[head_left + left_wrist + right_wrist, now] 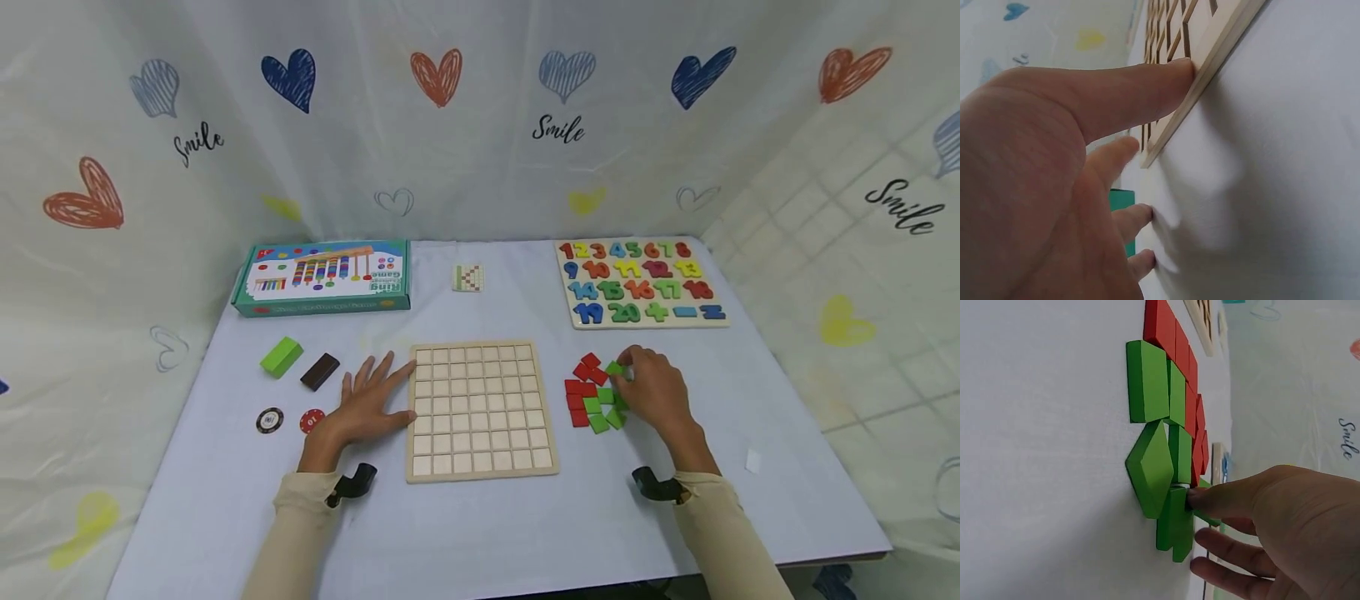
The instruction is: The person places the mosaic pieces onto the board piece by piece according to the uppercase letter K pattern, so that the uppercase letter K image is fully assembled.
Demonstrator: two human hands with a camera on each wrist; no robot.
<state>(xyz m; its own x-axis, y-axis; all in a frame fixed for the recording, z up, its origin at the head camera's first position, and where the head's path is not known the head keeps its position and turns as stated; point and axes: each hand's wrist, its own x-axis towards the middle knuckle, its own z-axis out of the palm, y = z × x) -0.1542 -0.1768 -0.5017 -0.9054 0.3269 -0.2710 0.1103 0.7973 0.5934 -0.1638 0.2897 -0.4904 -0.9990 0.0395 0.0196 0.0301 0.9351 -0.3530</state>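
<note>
A wooden grid board with rows of pale square tiles lies in the middle of the table. My left hand is spread beside it, with thumb and index finger touching its left edge. In the left wrist view the thumb rests on the board's rim. To the board's right lies a cluster of flat square tiles, red tiles and green tiles. At the cluster's far right, my right hand pinches a green tile; its fingers partly hide that tile and others beside it.
Behind the board are a green-edged toy box, a small patterned card and a wooden number puzzle. On the left lie a green block, a dark brown block, a black-and-white chip and a red chip.
</note>
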